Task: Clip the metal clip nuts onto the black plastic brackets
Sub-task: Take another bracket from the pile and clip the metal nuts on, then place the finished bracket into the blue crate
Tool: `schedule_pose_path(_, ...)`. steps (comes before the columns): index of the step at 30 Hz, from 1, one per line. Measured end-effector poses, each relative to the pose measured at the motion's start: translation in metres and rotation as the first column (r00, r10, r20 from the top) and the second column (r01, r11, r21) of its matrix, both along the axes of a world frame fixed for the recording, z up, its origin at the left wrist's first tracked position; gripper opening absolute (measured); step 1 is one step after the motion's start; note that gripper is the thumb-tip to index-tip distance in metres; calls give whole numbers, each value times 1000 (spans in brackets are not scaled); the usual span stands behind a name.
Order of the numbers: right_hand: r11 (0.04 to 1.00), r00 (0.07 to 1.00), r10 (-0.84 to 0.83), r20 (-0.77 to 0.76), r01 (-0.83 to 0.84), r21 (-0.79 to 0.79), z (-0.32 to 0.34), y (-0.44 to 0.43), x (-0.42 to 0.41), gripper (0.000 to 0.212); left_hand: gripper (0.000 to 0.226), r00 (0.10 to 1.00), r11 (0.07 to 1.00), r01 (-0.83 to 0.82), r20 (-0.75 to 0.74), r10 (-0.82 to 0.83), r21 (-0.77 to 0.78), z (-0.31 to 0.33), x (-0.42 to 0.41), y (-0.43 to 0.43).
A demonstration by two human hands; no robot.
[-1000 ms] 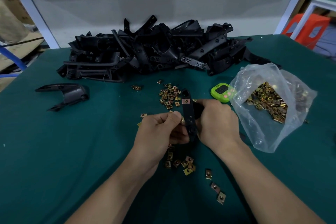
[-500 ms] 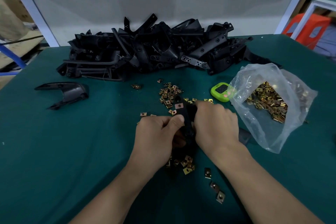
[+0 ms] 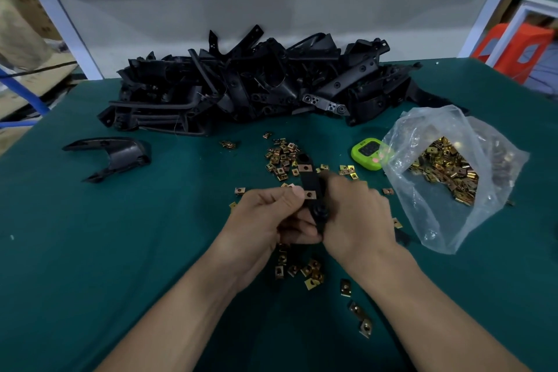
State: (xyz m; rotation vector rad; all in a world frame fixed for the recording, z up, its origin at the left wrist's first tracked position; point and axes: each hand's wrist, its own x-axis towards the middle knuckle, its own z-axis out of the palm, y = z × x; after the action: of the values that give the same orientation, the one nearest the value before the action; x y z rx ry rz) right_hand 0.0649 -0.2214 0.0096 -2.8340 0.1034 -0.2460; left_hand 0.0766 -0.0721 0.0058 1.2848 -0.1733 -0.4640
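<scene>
A long black plastic bracket [image 3: 311, 180] stands upright between my hands above the green table. My right hand [image 3: 356, 214] grips its right side and lower part. My left hand [image 3: 268, 217] holds the left side, the thumb pressing beside a metal clip nut [image 3: 310, 194] seated on the bracket. A second clip nut [image 3: 304, 167] sits near the bracket's top end. Loose brass-coloured clip nuts [image 3: 282, 157] lie scattered beyond my hands, and several more [image 3: 311, 273] lie under my wrists.
A large heap of black brackets [image 3: 256, 84] fills the back of the table. One separate bracket [image 3: 117, 155] lies at the left. A clear plastic bag of clip nuts [image 3: 447, 172] sits at the right, a green timer [image 3: 370, 154] beside it.
The bracket dropped lower between my hands, then rose again. A second clip nut now shows on the bracket beside my left thumb.
</scene>
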Motion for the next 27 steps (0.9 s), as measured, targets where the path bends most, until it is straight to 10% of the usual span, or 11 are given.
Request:
schedule_pose_path(6,992,997,48,-60,-41,120,5,9,-6,35,38,997,996,64,46,-67,68,10,1,1)
schedule_pose_path(10,995,1000,-22,-2,22,-94,6,5,-1,21,40,990,979,-38,142,10,198,7,2,7)
schedule_pose_path(13,979,993,-83,81,96,-177,5,2,5,56,37,942,866,-275,297,156,418,1,3,1)
schedule_pose_path(17,993,997,7,-80,3,122,12,-7,4,103,30,889,815,-448,282,362,366,1,1,-4)
schedule_pose_path(27,832,999,35,-31,-12,554,62,-28,-30,51,21,912,929,-247,391,126,276,70,12,-21)
